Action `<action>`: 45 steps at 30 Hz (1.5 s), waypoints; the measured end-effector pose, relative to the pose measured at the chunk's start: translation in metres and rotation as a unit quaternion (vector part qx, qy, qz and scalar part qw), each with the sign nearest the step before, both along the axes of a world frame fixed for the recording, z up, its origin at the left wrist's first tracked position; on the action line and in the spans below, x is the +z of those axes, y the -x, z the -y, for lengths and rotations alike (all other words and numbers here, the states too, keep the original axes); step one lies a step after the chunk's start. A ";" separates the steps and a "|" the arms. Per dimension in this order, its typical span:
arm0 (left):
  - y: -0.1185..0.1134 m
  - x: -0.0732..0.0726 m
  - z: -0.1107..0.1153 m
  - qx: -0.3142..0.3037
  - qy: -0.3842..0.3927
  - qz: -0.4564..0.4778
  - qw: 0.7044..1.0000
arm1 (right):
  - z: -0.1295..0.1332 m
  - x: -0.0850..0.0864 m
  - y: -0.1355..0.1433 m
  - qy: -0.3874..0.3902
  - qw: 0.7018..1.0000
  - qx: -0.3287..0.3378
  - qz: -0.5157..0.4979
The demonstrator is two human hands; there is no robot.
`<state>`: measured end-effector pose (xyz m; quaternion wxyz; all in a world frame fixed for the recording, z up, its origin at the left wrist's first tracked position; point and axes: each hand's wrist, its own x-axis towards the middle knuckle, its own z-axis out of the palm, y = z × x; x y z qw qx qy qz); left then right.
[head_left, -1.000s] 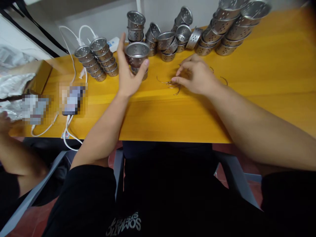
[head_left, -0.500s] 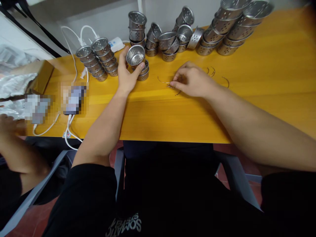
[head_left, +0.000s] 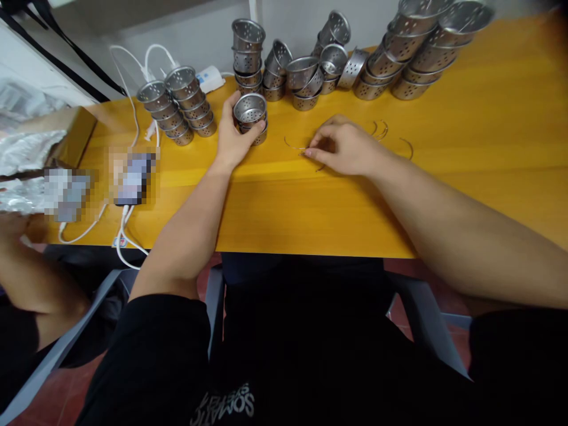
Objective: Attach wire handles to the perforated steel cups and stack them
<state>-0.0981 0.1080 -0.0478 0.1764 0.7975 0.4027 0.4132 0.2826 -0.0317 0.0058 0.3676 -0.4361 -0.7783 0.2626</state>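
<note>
My left hand [head_left: 237, 135] is wrapped round a perforated metal cup [head_left: 251, 109], its thumb across the front and its fingers behind. That cup sits on top of another in a short stack on the table. To the right, my right hand [head_left: 335, 145] is pinched close above the wood with a thin curved wire [head_left: 293, 146] at its fingertips. Several more curved wires [head_left: 381, 130] lie just beyond that hand, and one wire [head_left: 407, 148] lies farther right.
Several stacks of perforated cups [head_left: 302, 74] line the wall, with tall leaning ones [head_left: 412, 56] at right and shorter ones [head_left: 181, 103] at left. A phone [head_left: 135, 177] with white cables lies left on the table [head_left: 293, 213]. Another person's arm [head_left: 35, 278] shows at far left.
My left hand has lowered the cup onto the stack, shifting slightly right and toward me. My right hand has barely moved and keeps its pinch.
</note>
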 end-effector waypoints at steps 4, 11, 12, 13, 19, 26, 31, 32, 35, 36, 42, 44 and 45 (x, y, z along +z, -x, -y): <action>0.008 -0.003 -0.004 0.002 0.012 -0.020 1.000 | 0.000 -0.002 0.001 -0.006 1.000 -0.002 0.002; -0.012 0.040 0.025 0.027 0.088 -0.124 0.988 | -0.001 -0.005 0.001 -0.001 1.000 -0.004 -0.007; -0.016 0.047 0.032 0.018 0.097 -0.143 0.985 | -0.001 -0.005 0.001 -0.002 1.000 -0.003 -0.004; -0.019 0.053 0.039 0.005 0.106 -0.158 0.982 | -0.001 -0.005 0.001 -0.003 1.000 -0.002 0.000; -0.012 0.043 0.045 -0.004 0.078 -0.086 0.993 | 0.003 0.001 0.003 -0.003 1.000 -0.007 -0.022; 0.001 0.011 0.024 -0.005 0.029 0.070 0.997 | -0.006 0.014 0.008 -0.050 0.998 -0.041 -0.024; -0.001 0.031 0.052 -0.058 0.012 0.025 0.998 | -0.033 0.018 0.009 -0.089 0.995 -0.045 -0.017; -0.003 0.035 0.056 -0.058 0.015 0.034 0.998 | -0.038 0.021 0.010 -0.100 0.994 -0.048 -0.017; -0.006 0.035 0.060 -0.029 0.034 0.086 0.995 | -0.055 0.037 0.014 -0.123 0.989 -0.078 0.011; -0.006 0.033 0.058 -0.020 0.037 0.097 0.994 | -0.060 0.044 0.017 -0.121 0.987 -0.097 0.031; 0.001 0.019 0.041 -0.017 0.017 0.039 0.999 | -0.091 0.075 0.037 -0.052 0.979 -0.147 0.134; 0.001 0.021 0.043 -0.011 0.020 0.046 0.999 | -0.095 0.080 0.042 -0.035 0.976 -0.157 0.148; 0.001 0.024 0.046 -0.014 0.020 0.044 0.999 | -0.096 0.082 0.043 -0.030 0.974 -0.163 0.153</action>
